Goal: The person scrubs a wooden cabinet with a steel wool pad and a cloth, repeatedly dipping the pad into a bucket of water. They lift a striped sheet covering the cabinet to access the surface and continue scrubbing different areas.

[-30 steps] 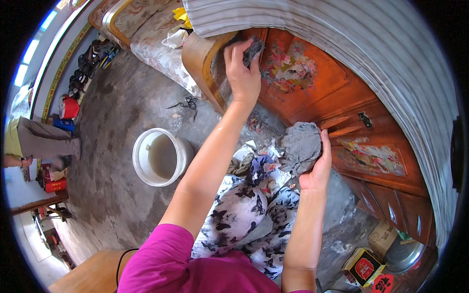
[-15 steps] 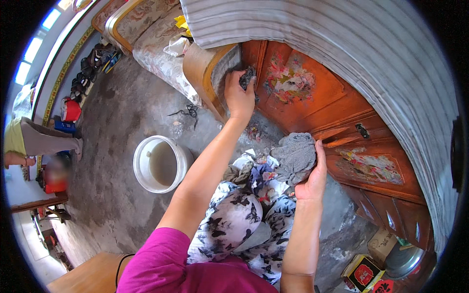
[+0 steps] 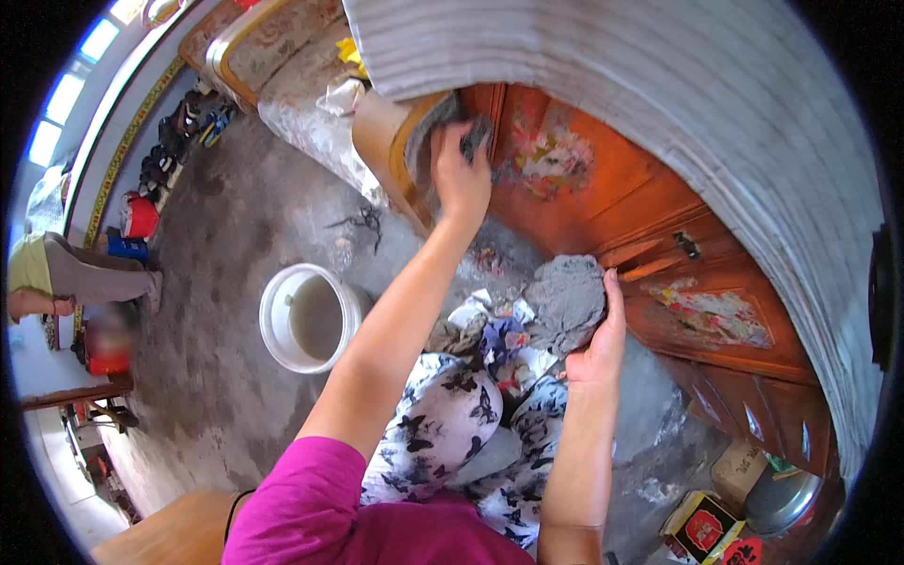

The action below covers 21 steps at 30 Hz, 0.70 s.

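My left hand [image 3: 459, 179] is closed on a dark grey scouring pad [image 3: 476, 137] that looks like steel wool. It is up against the far edge of an orange-brown wooden cabinet [image 3: 640, 179], beside the sofa arm. The hand and pad are slightly blurred. A bunched grey rag [image 3: 568, 303] rests in my right hand [image 3: 602, 337], close to the cabinet front, with the thumb along its side and the fingers mostly hidden. Torn floral sticker remains [image 3: 554, 162] cling to the far panel, and another scuffed patch [image 3: 714, 315] is on the nearer one.
A white bucket [image 3: 271, 325] of murky water stands at left. Paper scraps [image 3: 476, 306] lie before my knees. Beyond is a floral sofa [image 3: 306, 122]. Striped cloth [image 3: 612, 47] drapes over the cabinet. Boxes [image 3: 702, 527] sit at lower right; another person [image 3: 89, 264] is at far left.
My left hand has shifted slightly along the cabinet's far edge with the scouring pad. The right hand and rag have barely moved.
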Motion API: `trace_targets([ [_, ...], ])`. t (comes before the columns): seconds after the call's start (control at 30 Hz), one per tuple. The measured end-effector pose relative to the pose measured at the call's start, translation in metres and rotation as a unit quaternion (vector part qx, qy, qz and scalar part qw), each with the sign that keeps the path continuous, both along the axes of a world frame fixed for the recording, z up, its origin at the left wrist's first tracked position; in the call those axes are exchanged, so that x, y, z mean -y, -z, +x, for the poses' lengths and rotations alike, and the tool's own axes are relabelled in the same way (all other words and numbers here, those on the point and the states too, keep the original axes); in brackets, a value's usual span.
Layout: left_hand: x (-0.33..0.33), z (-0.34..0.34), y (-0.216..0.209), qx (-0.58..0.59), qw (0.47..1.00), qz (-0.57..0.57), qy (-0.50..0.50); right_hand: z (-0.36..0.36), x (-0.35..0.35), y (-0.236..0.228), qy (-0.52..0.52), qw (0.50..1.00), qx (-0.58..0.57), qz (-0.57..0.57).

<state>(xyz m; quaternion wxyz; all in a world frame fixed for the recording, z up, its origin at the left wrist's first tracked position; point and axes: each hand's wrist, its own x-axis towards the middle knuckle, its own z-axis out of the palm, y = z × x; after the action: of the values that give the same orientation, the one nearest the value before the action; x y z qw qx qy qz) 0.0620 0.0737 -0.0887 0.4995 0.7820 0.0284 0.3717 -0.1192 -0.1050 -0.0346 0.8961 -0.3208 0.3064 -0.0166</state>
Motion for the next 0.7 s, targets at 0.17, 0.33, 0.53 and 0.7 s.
trace_targets([
  [0.17,-0.02,0.002,0.017,-0.036,0.998,0.046,0.005,0.007,-0.002,0.005,-0.015,1.0,0.008,0.019],
  [0.33,0.002,0.0,0.002,0.027,1.0,-0.012,-0.007,-0.003,0.003,0.005,-0.016,1.0,0.015,0.007],
  [0.53,0.0,-0.003,0.007,-0.037,0.999,0.009,-0.007,0.0,0.0,0.006,-0.012,1.0,0.008,-0.003],
  [0.7,0.002,0.0,0.006,0.002,0.999,-0.053,-0.006,-0.003,-0.006,-0.003,-0.016,1.0,0.008,-0.018],
])
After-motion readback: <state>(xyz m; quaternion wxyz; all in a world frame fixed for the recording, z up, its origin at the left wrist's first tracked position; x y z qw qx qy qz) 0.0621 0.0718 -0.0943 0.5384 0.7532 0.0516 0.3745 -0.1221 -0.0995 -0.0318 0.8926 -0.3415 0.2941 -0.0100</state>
